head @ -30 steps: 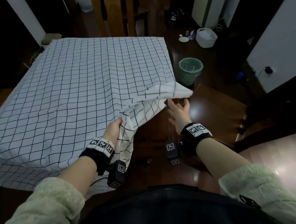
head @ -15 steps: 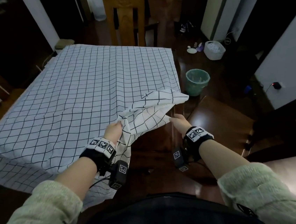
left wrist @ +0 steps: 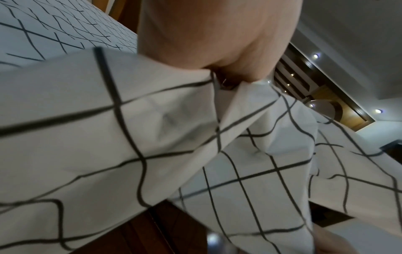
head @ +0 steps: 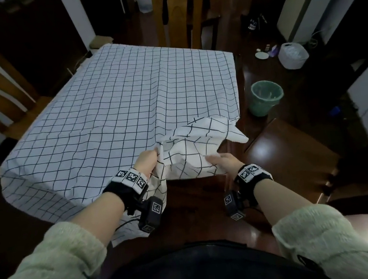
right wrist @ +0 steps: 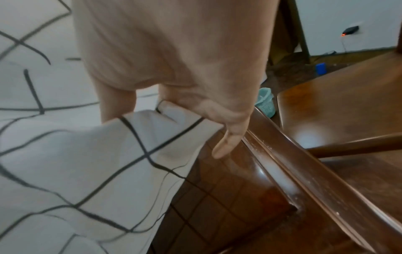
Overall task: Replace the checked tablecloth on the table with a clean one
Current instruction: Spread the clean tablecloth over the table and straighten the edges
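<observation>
Checked tablecloth [head: 117, 114]: spread over the table [head: 207, 196] ahead of both hands, near corner folded back. Left hand [head: 147, 163]: clenched on the gathered corner fabric, presumably for pulling off. Right hand [head: 226, 160]: a fold is pinched just beside, little finger extended; wood lies bared beneath it. Clean cloth: not in view.

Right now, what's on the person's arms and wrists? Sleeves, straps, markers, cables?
Both forearms wear pale green fuzzy knit sleeves pushed up. The left hand and right hand are bare. Each wrist has a black strap with white blocks bearing black square fiducial markers, and a black camera module below it, also tagged. A thin black cable loops from the left module.
</observation>
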